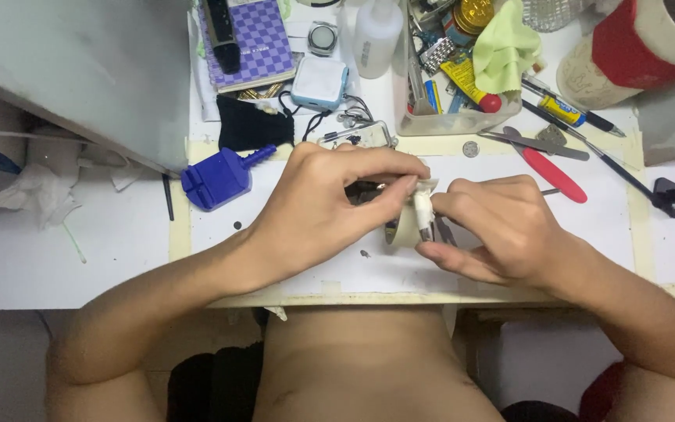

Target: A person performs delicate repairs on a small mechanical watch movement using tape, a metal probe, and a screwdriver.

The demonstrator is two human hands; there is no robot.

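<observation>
Both hands pinched on a small pale piece at the middle of the desk

Right now the left hand [318,211] and the right hand [501,227] meet over the white desk [119,250]; between them sits a small pale piece [419,211], whitish and partly hidden, so its exact kind cannot be told; the left thumb and forefinger close on its top edge, and the right thumb and fingers clamp it from the 3 o'clock side; a bit of dark metal [365,190] shows just under the left fingers, touching or nearly touching the piece.

Around the hands, taking the pale piece as the centre of the dial: a blue plastic tool [220,176] lies at 9 o'clock, well apart; a black cloth pouch [248,125] sits at 10 o'clock; a purple checked notebook [248,39] and a small white and blue box [319,80] lie farther up toward 11 o'clock; a white bottle [375,35] stands at 12 o'clock; a clear tray [462,121] crowded with small items stands near 1 o'clock, with a green cloth [505,43] over it; a red-handled tool [552,173] lies at 2 o'clock, near the right hand; a coin [471,148] rests just above that hand.
</observation>
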